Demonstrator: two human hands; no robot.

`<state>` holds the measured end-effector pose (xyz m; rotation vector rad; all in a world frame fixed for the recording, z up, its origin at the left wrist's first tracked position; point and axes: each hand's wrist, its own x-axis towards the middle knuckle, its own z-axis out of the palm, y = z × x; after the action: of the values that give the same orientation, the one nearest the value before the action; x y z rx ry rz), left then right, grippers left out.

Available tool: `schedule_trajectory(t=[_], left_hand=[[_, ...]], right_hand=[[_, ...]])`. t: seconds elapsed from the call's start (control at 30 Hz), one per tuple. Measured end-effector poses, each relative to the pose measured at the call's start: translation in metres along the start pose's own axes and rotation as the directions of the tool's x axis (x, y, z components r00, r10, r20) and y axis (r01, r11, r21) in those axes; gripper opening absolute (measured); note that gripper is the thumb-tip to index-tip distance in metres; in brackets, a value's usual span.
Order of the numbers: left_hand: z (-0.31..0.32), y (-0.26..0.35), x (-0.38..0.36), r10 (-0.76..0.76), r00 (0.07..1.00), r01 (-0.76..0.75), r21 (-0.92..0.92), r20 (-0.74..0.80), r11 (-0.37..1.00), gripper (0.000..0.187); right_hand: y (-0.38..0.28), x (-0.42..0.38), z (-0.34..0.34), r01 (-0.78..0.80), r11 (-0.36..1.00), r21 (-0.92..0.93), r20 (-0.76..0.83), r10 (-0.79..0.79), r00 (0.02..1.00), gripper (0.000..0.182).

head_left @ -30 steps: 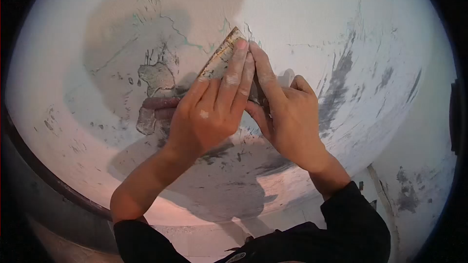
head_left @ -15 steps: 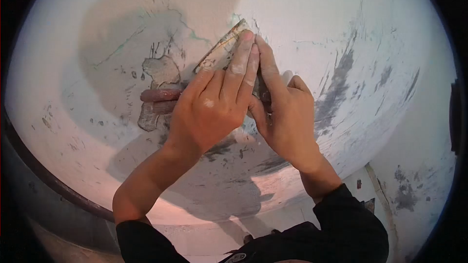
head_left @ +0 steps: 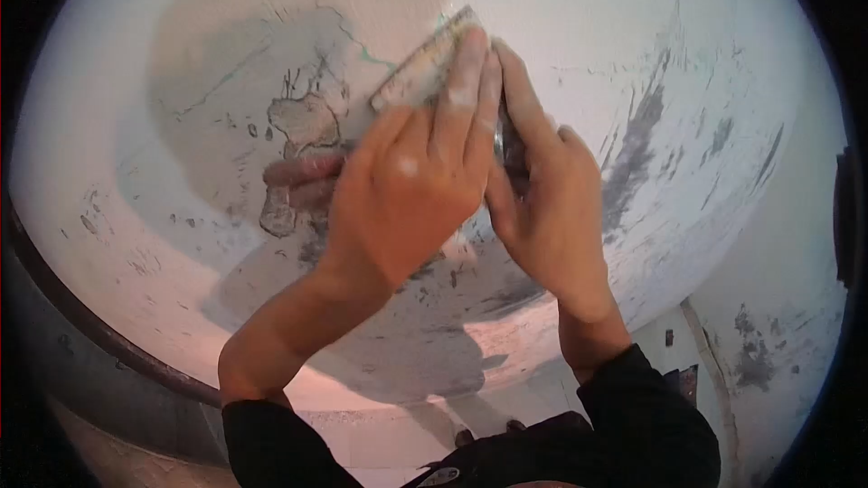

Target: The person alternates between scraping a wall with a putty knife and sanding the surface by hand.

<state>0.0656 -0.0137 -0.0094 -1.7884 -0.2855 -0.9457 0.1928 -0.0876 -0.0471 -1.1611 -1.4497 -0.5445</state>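
A flat, stained tool with a straight-edged plate (head_left: 418,72) lies against the whitish curved surface (head_left: 579,27). My left hand (head_left: 407,185) is laid over it, two fingers stretched along the plate toward its upper corner and the others bent around it. A reddish-brown handle (head_left: 303,170) sticks out to the left from under this hand. My right hand (head_left: 551,190) touches the tool's right side, index finger pointing up along the edge and thumb bent inward. The palms hide much of the tool.
A grey irregular patch (head_left: 306,119) and dark scrapes (head_left: 633,154) mark the surface. Thin green lines cross its upper part. A dark rim (head_left: 108,339) curves along the lower left. Shadows of the arms and head fall on the surface.
Both hands and the tool have moved up and slightly to the right across the surface. The hold on the tool looks the same.
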Motion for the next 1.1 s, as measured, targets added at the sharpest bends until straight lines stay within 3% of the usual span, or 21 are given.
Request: schedule_trajectory(t=[0.23,0.3,0.37,0.43,0.5,0.53,0.57,0.6,0.63,0.67,0.7,0.73,0.77,0.8,0.83,0.9,0.93,0.97,1.03,1.07,1.1], left_hand=[[-0.002,0.010,-0.004,-0.017,0.997,0.017,0.002,0.081,1.000,0.050],[-0.001,0.001,-0.007,0.044,0.999,-0.044,-0.024,-0.029,0.999,0.047],[-0.023,0.001,-0.015,0.058,0.997,-0.051,-0.161,0.044,0.986,0.044],[-0.044,0.012,-0.039,0.085,0.988,-0.028,-0.391,0.129,0.920,0.040],[-0.067,0.036,-0.069,0.036,0.983,0.068,-0.542,0.178,0.837,0.033],[-0.080,0.048,-0.081,-0.015,0.980,0.132,-0.601,0.196,0.788,0.030],[-0.085,0.063,-0.106,-0.079,0.985,0.157,-0.610,0.153,0.777,0.027],[-0.086,0.080,-0.136,-0.141,0.985,0.175,-0.621,0.104,0.764,0.025],[-0.095,0.091,-0.168,-0.180,0.975,0.222,-0.622,0.131,0.751,0.029],[-0.099,0.110,-0.197,-0.426,0.900,0.369,-0.676,0.089,0.638,0.031],[-0.089,0.128,-0.240,-0.591,0.806,0.445,-0.619,-0.037,0.647,0.031],[-0.097,0.145,-0.276,-0.747,0.647,0.723,-0.432,0.152,0.539,0.026],[-0.108,0.163,-0.312,-0.868,0.406,0.912,-0.186,0.285,0.366,0.022],[-0.109,0.184,-0.351,-0.968,0.108,0.981,-0.184,0.227,0.066,0.022],[-0.117,0.202,-0.376,-0.962,-0.209,0.950,-0.199,0.173,-0.242,0.023],[-0.147,0.233,-0.418,-0.890,-0.436,0.891,-0.075,0.131,-0.448,0.042],[-0.155,0.253,-0.448,-0.812,-0.582,0.812,-0.013,0.046,-0.583,0.042],[-0.163,0.278,-0.483,-0.705,-0.708,0.704,0.045,-0.037,-0.709,0.041],[-0.177,0.349,-0.567,-0.667,-0.734,0.673,0.000,-0.128,-0.740,0.029],[-0.193,0.395,-0.617,-0.636,-0.738,0.660,-0.049,-0.226,-0.749,0.023],[-0.207,0.398,-0.596,-0.627,-0.742,0.655,-0.051,-0.237,-0.754,0.023]], right_hand=[[0.001,-0.010,0.005,0.010,1.000,-0.029,-0.015,-0.011,1.000,0.074],[-0.006,-0.010,0.004,-0.061,0.997,0.047,0.044,0.058,0.997,0.072],[-0.007,-0.025,0.004,-0.078,0.983,0.164,0.071,0.067,0.995,0.071],[-0.008,-0.054,0.005,-0.156,0.881,0.447,0.121,0.113,0.986,0.068],[-0.014,-0.094,0.004,-0.259,0.571,0.779,0.215,0.145,0.966,0.064],[-0.009,-0.120,0.000,-0.413,0.453,0.790,0.361,0.201,0.911,0.062],[-0.011,-0.133,-0.008,-0.462,0.578,0.673,0.425,0.209,0.881,0.051],[-0.007,-0.157,-0.015,-0.653,0.478,0.587,0.568,0.331,0.753,0.040],[-0.004,-0.171,-0.018,-0.617,0.518,0.593,0.502,0.361,0.786,0.035],[0.000,-0.186,-0.021,-0.579,0.557,0.595,0.429,0.389,0.815,0.030],[0.016,-0.216,-0.021,-0.470,0.725,0.505,0.256,0.394,0.883,0.023],[0.040,-0.240,-0.024,-0.339,0.855,0.392,0.080,0.335,0.939,0.024],[0.051,-0.235,-0.028,-0.327,0.881,0.342,0.021,0.341,0.940,0.026],[0.071,-0.245,-0.033,-0.476,0.864,0.165,0.075,0.470,0.879,0.024],[0.081,-0.244,-0.046,-0.570,0.821,0.039,0.161,0.558,0.814,0.021],[0.073,-0.239,-0.047,-0.465,0.788,0.403,-0.349,0.603,0.717,0.016],[0.096,-0.245,-0.050,-0.101,0.863,0.495,-0.494,0.375,0.784,0.017],[0.113,-0.253,-0.045,-0.088,0.865,0.494,-0.492,0.362,0.792,0.017],[0.096,-0.229,-0.040,-0.584,0.735,0.344,-0.045,0.634,0.772,0.025],[0.094,-0.230,-0.036,-0.453,0.825,0.338,-0.110,0.512,0.852,0.030],[0.091,-0.230,-0.035,-0.450,0.825,0.342,-0.098,0.507,0.856,0.030]])
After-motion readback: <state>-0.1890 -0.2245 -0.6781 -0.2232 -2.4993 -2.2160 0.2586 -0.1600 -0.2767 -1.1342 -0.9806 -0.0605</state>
